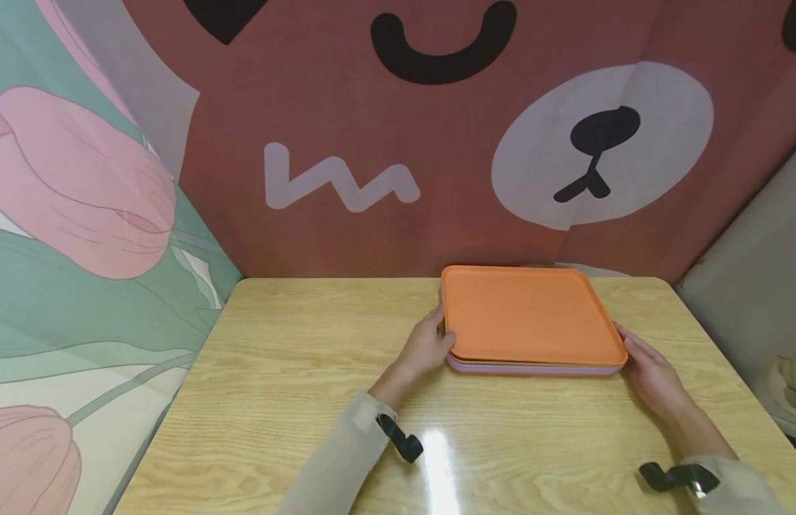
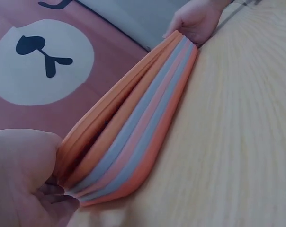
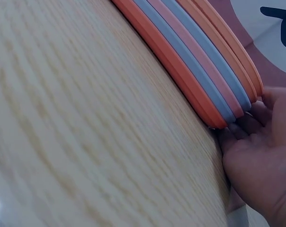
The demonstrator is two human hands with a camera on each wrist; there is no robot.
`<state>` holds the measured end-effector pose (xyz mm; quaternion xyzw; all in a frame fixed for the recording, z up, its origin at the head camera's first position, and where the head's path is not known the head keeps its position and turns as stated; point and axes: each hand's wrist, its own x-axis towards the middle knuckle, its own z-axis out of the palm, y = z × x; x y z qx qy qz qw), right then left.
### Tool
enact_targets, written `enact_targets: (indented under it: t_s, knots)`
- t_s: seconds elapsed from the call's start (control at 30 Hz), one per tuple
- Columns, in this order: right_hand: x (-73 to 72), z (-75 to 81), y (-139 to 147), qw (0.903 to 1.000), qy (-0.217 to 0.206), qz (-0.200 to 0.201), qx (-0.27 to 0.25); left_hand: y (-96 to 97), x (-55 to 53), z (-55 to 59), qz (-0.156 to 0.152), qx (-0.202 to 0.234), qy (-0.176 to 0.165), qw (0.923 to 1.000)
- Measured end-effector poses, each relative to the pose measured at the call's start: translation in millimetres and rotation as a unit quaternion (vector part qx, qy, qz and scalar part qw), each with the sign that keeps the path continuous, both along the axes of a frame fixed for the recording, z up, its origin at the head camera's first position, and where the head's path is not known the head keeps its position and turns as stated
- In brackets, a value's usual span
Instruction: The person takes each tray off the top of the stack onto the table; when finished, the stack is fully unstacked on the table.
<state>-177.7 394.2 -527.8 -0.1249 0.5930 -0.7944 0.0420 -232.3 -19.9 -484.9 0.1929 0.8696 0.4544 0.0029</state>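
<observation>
A stack of several rectangular trays lies toward the back right of the table, the orange top tray (image 1: 523, 315) facing up. Below it, in the left wrist view, come another orange tray, blue-grey trays (image 2: 117, 153), a pink tray (image 2: 133, 151) and a red-orange bottom tray (image 2: 145, 175). A narrow dark gap shows under the top tray near its left end. My left hand (image 1: 426, 345) grips the stack's left end, thumb at the upper rim. At the right end my right hand (image 1: 651, 373) holds the stack, its fingertips (image 3: 230, 132) curled against the lower trays.
The wood-grain table (image 1: 295, 372) reaches back to a brown cloth backdrop (image 1: 346, 243) with a cartoon bear print. A flower-patterned curtain (image 1: 82, 300) hangs on the left, and a grey wall (image 1: 752, 243) rises on the right.
</observation>
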Motion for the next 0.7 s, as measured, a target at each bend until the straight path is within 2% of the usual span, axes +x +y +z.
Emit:
enact_targets:
  t_s: [0.13,0.23,0.3,0.33,0.43,0.5,0.57,0.7]
  knots:
    - [0.4,-0.4,0,0.9999,-0.004,-0.004,0.012,-1.5,-1.2,10.7,0.005,0.050,-0.018,0.9986]
    - [0.9,0.1,-1,0.9988,-0.015,-0.024,0.041,-3.6,-2.4,18.9,0.009,0.121,-0.070,0.9901]
    - [1.3,0.8,-2,0.9975,-0.022,-0.033,0.058,-6.0,-3.4,20.9,0.014,0.181,-0.119,0.9762]
    - [1.4,1.1,-2,0.9969,-0.025,-0.036,0.066,-7.5,-3.8,20.8,0.016,0.212,-0.143,0.9665]
    - [1.6,2.1,-2,0.9957,-0.031,-0.038,0.078,-12.6,-3.6,17.0,0.015,0.300,-0.214,0.9296]
    - [1.5,2.7,-2,0.9956,-0.034,-0.040,0.078,-15.6,-2.7,12.6,0.009,0.335,-0.245,0.9096]
    - [1.7,2.9,-2,0.9956,-0.036,-0.041,0.076,-17.8,-0.9,9.0,0.004,0.352,-0.259,0.8993]
    - [2.7,2.9,-3,0.9956,-0.041,-0.043,0.072,-20.3,2.5,3.1,0.006,0.370,-0.257,0.8928]
